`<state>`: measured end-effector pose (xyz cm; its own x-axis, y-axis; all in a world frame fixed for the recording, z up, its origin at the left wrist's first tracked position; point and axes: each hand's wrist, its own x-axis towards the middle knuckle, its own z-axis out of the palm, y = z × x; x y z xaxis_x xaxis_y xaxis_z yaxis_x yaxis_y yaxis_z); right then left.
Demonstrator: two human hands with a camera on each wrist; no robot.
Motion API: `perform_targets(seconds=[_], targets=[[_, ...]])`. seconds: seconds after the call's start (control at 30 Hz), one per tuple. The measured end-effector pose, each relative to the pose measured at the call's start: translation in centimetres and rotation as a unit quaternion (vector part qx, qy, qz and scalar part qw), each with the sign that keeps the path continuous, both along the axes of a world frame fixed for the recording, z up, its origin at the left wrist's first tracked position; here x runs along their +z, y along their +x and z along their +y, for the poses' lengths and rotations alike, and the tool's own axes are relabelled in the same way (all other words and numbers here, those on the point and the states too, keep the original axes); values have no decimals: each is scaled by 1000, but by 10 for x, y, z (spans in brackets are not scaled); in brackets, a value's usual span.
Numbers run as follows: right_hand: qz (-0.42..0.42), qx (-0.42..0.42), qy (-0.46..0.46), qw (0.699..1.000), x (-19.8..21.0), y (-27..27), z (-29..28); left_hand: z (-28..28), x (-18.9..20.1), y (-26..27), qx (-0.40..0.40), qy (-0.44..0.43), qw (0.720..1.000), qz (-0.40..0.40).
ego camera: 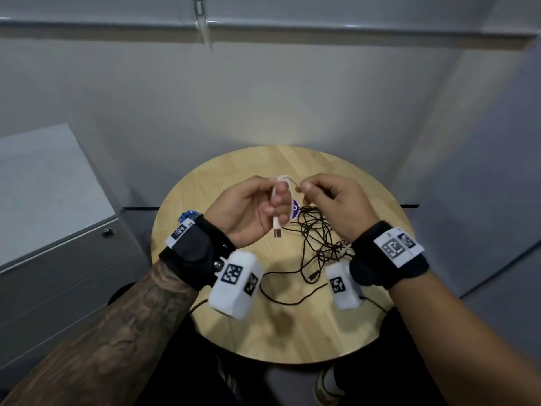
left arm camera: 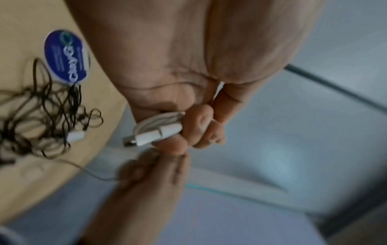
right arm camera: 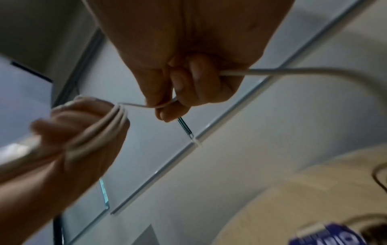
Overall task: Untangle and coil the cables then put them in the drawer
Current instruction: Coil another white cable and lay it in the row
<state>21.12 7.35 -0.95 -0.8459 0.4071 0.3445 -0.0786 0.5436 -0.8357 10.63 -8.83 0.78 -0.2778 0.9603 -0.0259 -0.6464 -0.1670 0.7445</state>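
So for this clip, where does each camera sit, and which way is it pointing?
Head: looks down at the round table; both forearms, left hand, right hand.
Left wrist: looks along the palm to fingers gripping the coiled white cable; black cables beside.
Right wrist: looks along the palm, fingers pinching the white cable; wall behind.
Shared: all show the white cable.

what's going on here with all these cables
A person is coiling a white cable above a round wooden table. The left hand holds the loops wound round its fingers, with the USB plug sticking out, while the right hand pinches the free end and feeds it over. A tangle of black cable lies on the table beside a round blue sticker. The grey drawer unit to the left is closed.
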Motion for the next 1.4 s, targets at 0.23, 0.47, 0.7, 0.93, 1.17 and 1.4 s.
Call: perform_targets(seconds=[0.23,0.47,0.7,0.93,1.17,1.4], targets=[[-162,131,151,966,-26,15,-34,4,-29,-17,227,3,969,-96],[-169,151,233,946,-10,17,-34,7,-45,-16,282,-89,950,102],[-161,187,236,940,1,22,-43,3,-37,-11,196,-129,957,170],[-177,204,242,932,0,22,-45,-2,-37,-21,238,-116,964,-18],[-173,227,226,932,8,21,-48,3,-36,-8,235,-116,965,-7],[-179,218,244,928,9,27,-46,-2,-33,-8,228,-107,968,14]])
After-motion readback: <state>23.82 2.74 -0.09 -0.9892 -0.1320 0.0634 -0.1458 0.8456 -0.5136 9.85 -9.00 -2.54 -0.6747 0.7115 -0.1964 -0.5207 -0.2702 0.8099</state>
